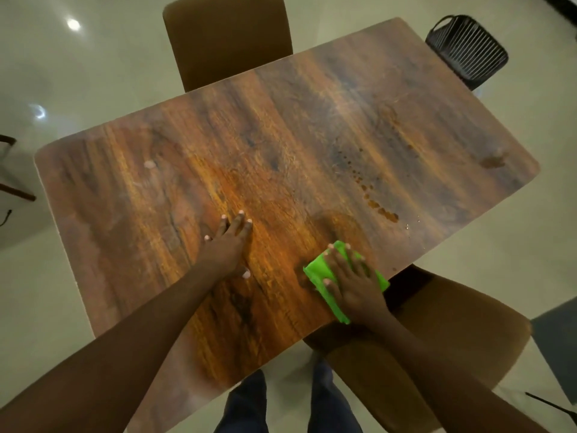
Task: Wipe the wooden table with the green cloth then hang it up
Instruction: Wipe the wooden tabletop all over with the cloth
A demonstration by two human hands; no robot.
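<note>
The wooden table point(281, 129) fills most of the view, its grain running away from me. A folded green cloth point(318, 271) lies flat on the table near the front right edge. My right hand point(352, 282) presses down on the cloth with fingers spread over it. My left hand point(228, 245) rests flat on the bare wood to the left of the cloth, fingers apart, holding nothing. A trail of dark wet drops point(374, 201) runs across the table beyond the cloth, and a pale smear point(150, 164) sits at the left.
A brown chair point(228, 35) stands at the table's far side and another brown chair point(452, 332) at the near right. A black slatted basket point(468, 48) sits on the floor at the far right. My legs point(287, 404) stand at the table's near edge.
</note>
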